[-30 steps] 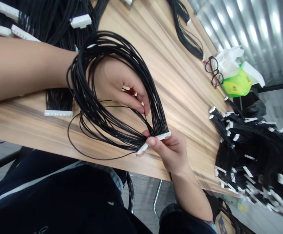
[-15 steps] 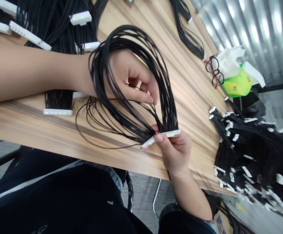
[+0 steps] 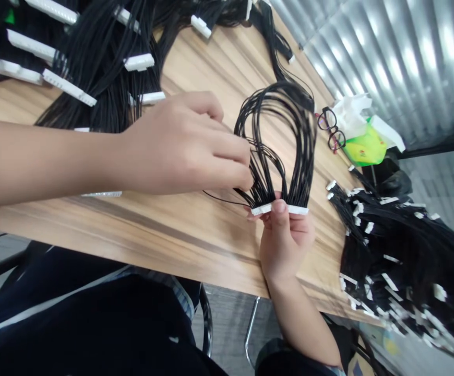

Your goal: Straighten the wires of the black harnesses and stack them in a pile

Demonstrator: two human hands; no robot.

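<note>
A looped bundle of thin black wires (image 3: 285, 130) ends in two white connectors (image 3: 279, 210) held side by side. My right hand (image 3: 285, 240) pinches those connectors from below, thumb on top. My left hand (image 3: 183, 143) reaches in from the left, fingers closed together on the black strands just above the left connector. The loop arches up over the wooden table (image 3: 195, 230).
A large heap of black harnesses with white connectors (image 3: 86, 57) lies at the back left. A second heap (image 3: 399, 250) fills the right edge of the table. Glasses (image 3: 331, 128) and a green tissue pack (image 3: 363, 146) sit at the far right. A chair frame (image 3: 250, 318) shows below.
The wire loop slipped off my left wrist and now stands free to the right. My left hand turned palm down onto the strands. The connectors moved right and sit level.
</note>
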